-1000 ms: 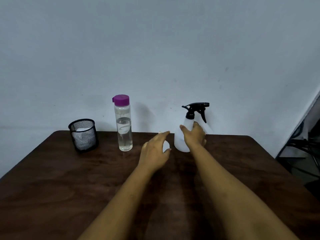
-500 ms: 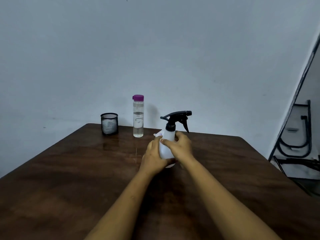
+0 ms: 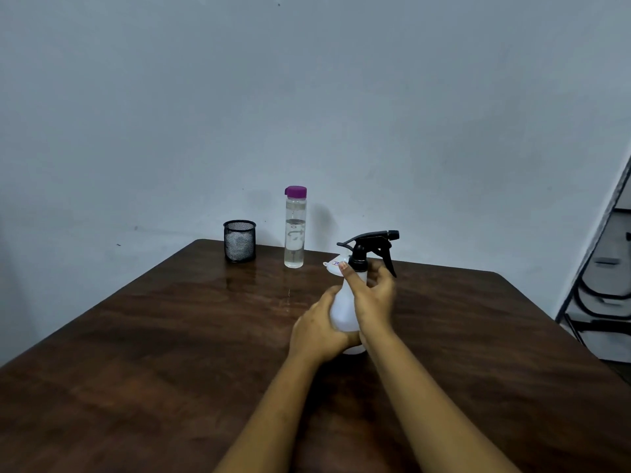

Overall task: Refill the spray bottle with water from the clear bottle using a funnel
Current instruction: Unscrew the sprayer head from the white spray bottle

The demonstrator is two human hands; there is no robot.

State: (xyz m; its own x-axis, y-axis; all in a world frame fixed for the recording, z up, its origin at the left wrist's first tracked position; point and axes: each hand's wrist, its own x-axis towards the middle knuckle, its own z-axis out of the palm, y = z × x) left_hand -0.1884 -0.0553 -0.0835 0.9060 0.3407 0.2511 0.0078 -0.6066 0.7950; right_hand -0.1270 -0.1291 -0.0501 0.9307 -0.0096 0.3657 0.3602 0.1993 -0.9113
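Note:
A white spray bottle (image 3: 342,310) with a black trigger head (image 3: 370,241) stands upright near the middle of the dark wooden table (image 3: 170,353). My left hand (image 3: 319,327) grips its round body from the left. My right hand (image 3: 372,298) wraps the neck just under the black collar, thumb pointing up. Behind the bottle a white funnel (image 3: 334,266) peeks out, mostly hidden. The clear bottle (image 3: 295,230) with a purple cap stands farther back, about half full of water.
A black mesh cup (image 3: 239,241) sits at the table's far left corner, beside the clear bottle. A grey wall rises right behind the table. Dark metal chair frames (image 3: 604,291) stand off the table's right side.
Both hands have pulled the spray bottle nearer to me, away from the wall. My right hand has slid up from the body to the neck. The left hand has closed round the body.

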